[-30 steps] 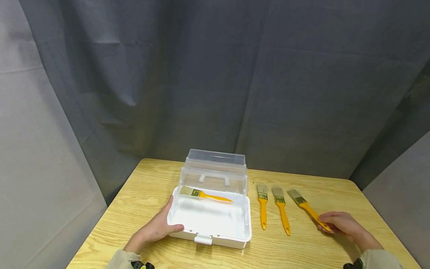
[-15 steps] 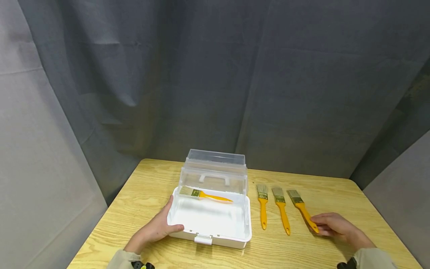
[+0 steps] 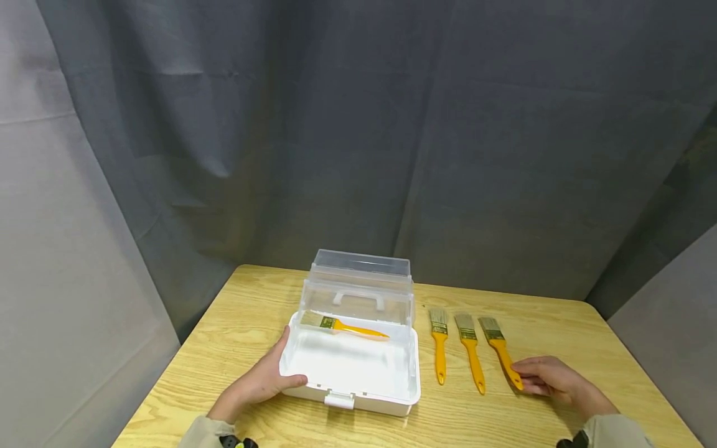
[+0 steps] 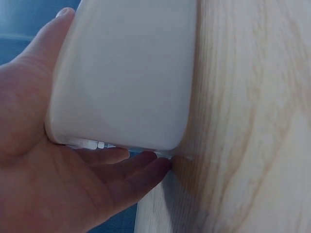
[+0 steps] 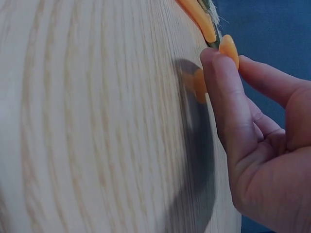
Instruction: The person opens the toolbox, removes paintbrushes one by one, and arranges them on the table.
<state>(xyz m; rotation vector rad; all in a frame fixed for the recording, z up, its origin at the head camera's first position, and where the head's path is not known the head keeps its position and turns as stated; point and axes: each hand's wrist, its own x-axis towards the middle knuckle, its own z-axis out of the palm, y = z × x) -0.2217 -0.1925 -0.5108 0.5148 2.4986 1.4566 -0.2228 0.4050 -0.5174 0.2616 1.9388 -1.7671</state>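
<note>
My left hand [image 3: 260,376] grips the left end of a white plastic box [image 3: 381,406], its thumb over the front corner. In the left wrist view, the box's smooth end wall [image 4: 121,73] lies between thumb and fingers. A paintbrush with a yellow handle [image 3: 351,328] lies across the back of the box. On the right, my right hand [image 3: 551,378] pinches the handle end of another paintbrush [image 3: 500,351] between thumb and fingers. The right wrist view shows the handle tip [image 5: 228,48] raised above the table. Its bristles point away from me.
Two more yellow-handled paintbrushes, one nearer the box [image 3: 440,345] and one beside it [image 3: 470,351], lie on the wooden table [image 3: 594,336]. The box's clear lid [image 3: 358,267] stands raised at the back. A dark grey curtain [image 3: 476,155] hangs behind the table.
My right hand has moved left with the paintbrush's handle end, turning the brush more nearly parallel to the other two. The left hand and box have stayed in place.
</note>
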